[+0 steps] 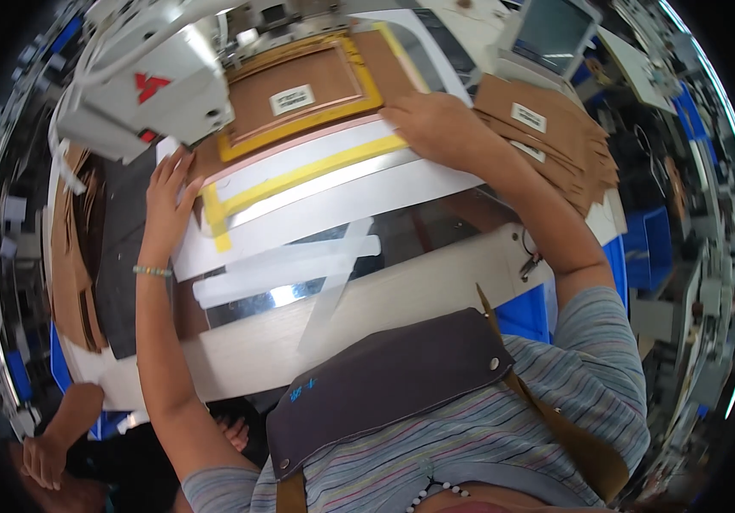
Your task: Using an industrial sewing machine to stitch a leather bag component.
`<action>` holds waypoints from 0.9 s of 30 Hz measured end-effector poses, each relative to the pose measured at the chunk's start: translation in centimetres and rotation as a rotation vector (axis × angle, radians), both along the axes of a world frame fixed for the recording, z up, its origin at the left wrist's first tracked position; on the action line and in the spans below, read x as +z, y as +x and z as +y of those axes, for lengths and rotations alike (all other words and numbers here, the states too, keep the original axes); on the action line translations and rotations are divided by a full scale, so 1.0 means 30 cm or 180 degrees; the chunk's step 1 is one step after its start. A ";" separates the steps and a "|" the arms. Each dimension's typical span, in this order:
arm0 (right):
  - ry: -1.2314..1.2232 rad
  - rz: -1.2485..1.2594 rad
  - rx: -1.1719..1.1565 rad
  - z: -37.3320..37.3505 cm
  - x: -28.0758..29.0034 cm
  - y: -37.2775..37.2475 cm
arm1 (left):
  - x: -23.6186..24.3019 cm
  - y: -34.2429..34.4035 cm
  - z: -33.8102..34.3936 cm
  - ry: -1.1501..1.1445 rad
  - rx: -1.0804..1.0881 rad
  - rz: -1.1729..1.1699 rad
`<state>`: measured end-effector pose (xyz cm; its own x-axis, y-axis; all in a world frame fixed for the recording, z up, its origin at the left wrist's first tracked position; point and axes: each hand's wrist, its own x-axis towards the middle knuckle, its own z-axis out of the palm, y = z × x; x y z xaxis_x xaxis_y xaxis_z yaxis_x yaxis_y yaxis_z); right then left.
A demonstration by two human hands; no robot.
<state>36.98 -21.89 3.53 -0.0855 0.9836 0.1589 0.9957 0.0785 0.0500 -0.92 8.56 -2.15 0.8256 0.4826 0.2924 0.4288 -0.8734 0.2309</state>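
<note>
A brown sheet panel (395,75) with a white label (292,99) lies under a yellow rectangular frame (306,137) of a sewing machine (141,98). My left hand (168,192) rests at the panel's left end, beside the machine head, fingers stretched out and thumb apart. At the right end, the bent fingers of my right hand (436,124) are closed together on the panel's near edge. In front of the frame lies a white plate (316,162) edged with yellow tape (316,178).
Brown panels are stacked at the right (547,141), and more brown pieces (72,265) stand at the left. A grey screen (551,38) sits at the back right. Blue bins (648,248) stand beyond the table. Another person's hand (45,462) shows at lower left.
</note>
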 end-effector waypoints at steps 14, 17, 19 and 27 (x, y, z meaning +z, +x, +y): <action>0.0024 -0.0009 -0.0272 0.008 -0.032 0.092 | 0.021 0.148 -0.037 0.0027 0.0535 -0.0818; 0.0044 -0.0160 -0.0405 0.016 -0.034 0.105 | 0.037 0.191 -0.053 0.0005 0.0598 -0.0681; 0.0086 -0.0200 -0.0386 0.013 -0.020 0.098 | 0.056 0.180 -0.084 -0.0074 0.0616 -0.0696; 0.0465 0.0411 0.0011 -0.016 0.069 -0.027 | 0.272 -0.297 -0.417 -0.0259 0.1088 -0.0556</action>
